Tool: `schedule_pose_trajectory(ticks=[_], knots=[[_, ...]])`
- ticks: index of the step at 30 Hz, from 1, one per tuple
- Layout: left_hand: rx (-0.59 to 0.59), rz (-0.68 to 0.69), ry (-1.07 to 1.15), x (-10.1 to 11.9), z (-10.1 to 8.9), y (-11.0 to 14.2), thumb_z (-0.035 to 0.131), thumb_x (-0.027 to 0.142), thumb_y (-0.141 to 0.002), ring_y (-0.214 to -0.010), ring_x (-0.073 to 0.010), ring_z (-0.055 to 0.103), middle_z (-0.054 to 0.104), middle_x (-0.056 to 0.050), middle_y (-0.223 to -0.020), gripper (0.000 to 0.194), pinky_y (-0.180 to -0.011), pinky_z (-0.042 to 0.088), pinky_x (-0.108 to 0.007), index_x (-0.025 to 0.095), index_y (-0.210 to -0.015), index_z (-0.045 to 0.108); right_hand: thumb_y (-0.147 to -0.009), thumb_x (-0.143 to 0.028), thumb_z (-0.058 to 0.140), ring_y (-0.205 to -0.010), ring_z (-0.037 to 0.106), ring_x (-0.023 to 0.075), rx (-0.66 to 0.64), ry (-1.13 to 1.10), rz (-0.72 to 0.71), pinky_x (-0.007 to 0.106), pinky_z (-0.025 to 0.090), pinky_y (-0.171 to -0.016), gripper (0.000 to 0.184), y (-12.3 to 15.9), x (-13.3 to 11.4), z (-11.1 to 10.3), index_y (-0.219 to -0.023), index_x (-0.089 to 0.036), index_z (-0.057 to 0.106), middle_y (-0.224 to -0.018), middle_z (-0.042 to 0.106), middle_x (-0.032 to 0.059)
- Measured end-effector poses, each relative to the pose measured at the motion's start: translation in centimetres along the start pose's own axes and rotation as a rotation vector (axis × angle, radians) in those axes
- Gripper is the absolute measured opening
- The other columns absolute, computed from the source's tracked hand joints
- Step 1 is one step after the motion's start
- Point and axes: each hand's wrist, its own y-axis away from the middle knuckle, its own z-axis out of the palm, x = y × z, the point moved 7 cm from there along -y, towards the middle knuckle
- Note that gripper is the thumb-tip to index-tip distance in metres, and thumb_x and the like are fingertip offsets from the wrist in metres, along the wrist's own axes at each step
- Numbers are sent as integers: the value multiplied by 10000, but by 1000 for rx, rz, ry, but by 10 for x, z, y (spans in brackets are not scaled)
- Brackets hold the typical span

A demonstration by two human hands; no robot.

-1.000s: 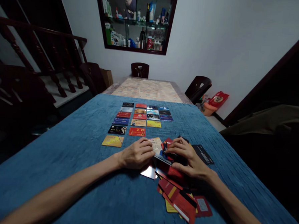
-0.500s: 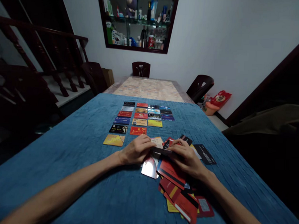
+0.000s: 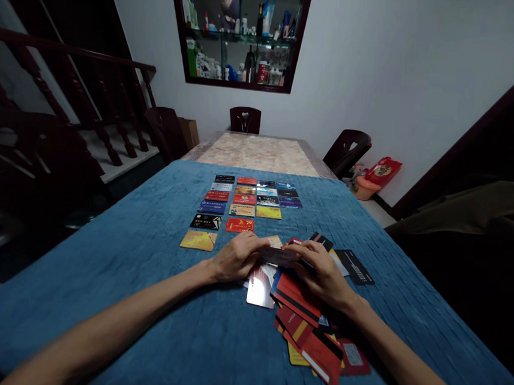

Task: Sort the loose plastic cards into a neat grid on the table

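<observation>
Between my two hands a dark card is held up on edge, tilted over the loose pile. My left hand is closed on its left end, and my right hand pinches its right end. Beneath and around my right hand lies a messy heap of red cards, with yellow, blue and black ones showing among them. A shiny white card lies just below the held card. Beyond my hands, several cards lie face up in rows, among them a gold card and a red card.
A blue cloth covers the near part of the table, with the patterned tabletop showing beyond. Dark chairs stand around it. A black card lies right of the heap. A shelf cabinet is set in the wall.
The held card has tilted so that more of its face shows. My right hand's fingers have shifted slightly along it. The whole view has moved a little.
</observation>
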Motion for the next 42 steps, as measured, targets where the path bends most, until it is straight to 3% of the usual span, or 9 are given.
schedule_pose_trajectory(ticks=[12,22,31,42], knots=[[-6,-26,-74,0,3,0,433,125,-916,-893,-214,584,652,-109,-1003,371,-829,499,-366,123,-1282,496,-925,-225,534,-905,610,237,79,28,43,400,519,-785,302,-1,-1,-5,-1212,-272,615,-963,655,75],[76,3,-124,4,-4,1,551,156,-862,-1066,-251,554,531,-136,-1176,531,-900,526,-412,178,-1376,419,-916,-214,552,-895,629,233,106,-33,67,387,517,-791,320,-1,0,-7,-1225,-286,592,-975,666,60],[131,75,-297,9,-5,0,542,173,-893,-1021,-256,554,556,-162,-1151,466,-861,524,-410,113,-1343,438,-912,-199,548,-925,646,226,112,-77,77,396,525,-820,337,1,4,-4,-1234,-292,585,-1074,668,67],[129,130,-479,12,-7,-1,504,196,-913,-1024,-267,591,624,-158,-1101,427,-881,453,-448,98,-1327,464,-933,-199,540,-876,634,204,144,-34,27,368,533,-774,340,-1,-1,-3,-1268,-259,544,-997,658,59]])
